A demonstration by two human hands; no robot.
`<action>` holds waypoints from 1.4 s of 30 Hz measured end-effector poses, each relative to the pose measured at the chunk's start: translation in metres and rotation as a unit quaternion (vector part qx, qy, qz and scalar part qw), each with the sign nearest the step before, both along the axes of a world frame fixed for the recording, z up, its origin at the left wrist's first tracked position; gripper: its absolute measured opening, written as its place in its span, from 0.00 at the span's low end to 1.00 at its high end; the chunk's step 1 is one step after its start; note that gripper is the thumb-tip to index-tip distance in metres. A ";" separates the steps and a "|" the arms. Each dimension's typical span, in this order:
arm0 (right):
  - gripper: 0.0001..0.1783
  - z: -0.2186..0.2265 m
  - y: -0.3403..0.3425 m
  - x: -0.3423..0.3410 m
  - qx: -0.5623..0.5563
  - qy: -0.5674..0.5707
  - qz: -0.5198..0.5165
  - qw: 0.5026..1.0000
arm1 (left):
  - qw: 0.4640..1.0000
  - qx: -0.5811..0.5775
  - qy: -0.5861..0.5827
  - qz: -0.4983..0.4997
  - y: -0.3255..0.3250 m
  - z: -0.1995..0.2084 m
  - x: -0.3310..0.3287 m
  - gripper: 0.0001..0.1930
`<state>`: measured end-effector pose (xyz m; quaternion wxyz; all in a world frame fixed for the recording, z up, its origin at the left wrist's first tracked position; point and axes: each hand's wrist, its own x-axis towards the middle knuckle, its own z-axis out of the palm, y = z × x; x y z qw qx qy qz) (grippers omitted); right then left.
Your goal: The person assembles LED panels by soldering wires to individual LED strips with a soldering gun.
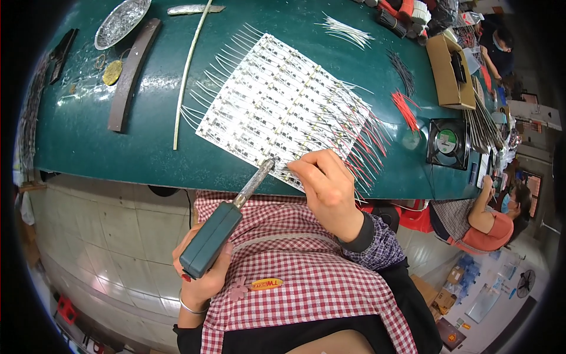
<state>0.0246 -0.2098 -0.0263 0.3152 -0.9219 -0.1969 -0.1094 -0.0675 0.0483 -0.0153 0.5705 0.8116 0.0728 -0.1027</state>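
My left hand (206,280) is wrapped round the dark green handle of a soldering iron (211,239), which points up and to the right. Its metal tip meets the near edge of a white circuit board panel (233,115) made of many small repeated boards. My right hand (331,192) is pinched at the same near edge, just right of the tip. What lies between its fingertips is too small to make out. Thin white wires fan out from the panel's left side. Red, black and white wires (367,147) stick out along its right side.
On the green table (147,159) lie a long pale rod (190,76), a dark curved bar (132,76), a foil-lined bowl (121,23) and bundles of white wires (346,30) and red wires (405,111). A small fan (446,143) and cardboard box (448,71) stand right. Two people sit beyond.
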 end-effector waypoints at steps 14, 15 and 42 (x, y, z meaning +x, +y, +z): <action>0.14 0.000 0.001 0.003 -0.017 0.005 -0.002 1.000 | 1.000 -0.006 0.010 -0.021 -0.004 0.000 0.006 0.11; 0.15 0.000 0.001 0.003 -0.019 0.007 -0.003 1.000 | 1.000 -0.006 0.010 -0.022 -0.004 -0.001 0.006 0.11; 0.14 -0.005 0.004 -0.002 -0.018 0.001 -0.008 1.000 | 1.000 -0.013 -0.005 0.002 0.000 -0.016 -0.011 0.14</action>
